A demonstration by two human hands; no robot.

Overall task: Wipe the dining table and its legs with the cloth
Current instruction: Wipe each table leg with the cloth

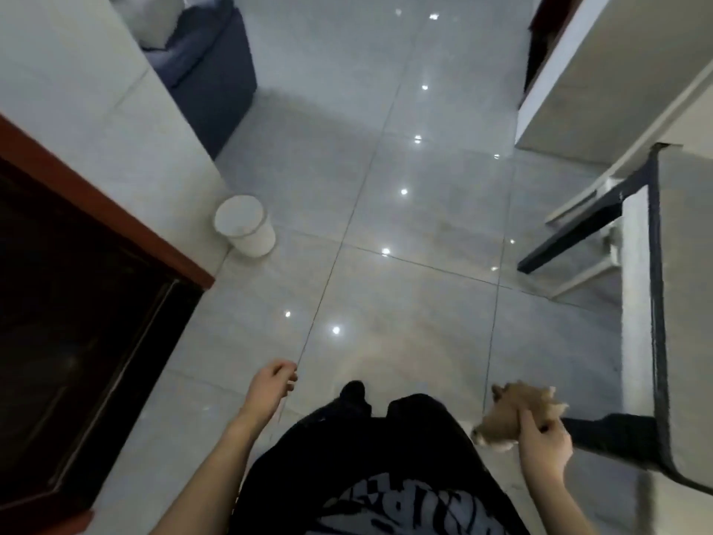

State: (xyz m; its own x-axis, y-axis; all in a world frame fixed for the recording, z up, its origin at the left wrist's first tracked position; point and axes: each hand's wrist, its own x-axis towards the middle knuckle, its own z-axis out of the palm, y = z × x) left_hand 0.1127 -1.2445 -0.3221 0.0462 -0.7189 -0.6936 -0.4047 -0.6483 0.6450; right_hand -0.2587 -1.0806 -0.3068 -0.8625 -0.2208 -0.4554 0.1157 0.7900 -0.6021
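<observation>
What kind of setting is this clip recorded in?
Most likely a home dining or living area: glossy grey floor tiles, a grey table with dark legs at right, a dark blue sofa at the back and a white wastebasket by the wall.

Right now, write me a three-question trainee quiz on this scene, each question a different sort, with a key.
1. True or false: the right hand has the brown cloth in its grip.
2. Multiple choice: the white bin stands on the floor
A. beside the wall on the person's left
B. under the dining table
C. against the dark table leg
3. Fill in: the left hand holds ____.

Key: 1 true; 2 A; 3 nothing
</observation>
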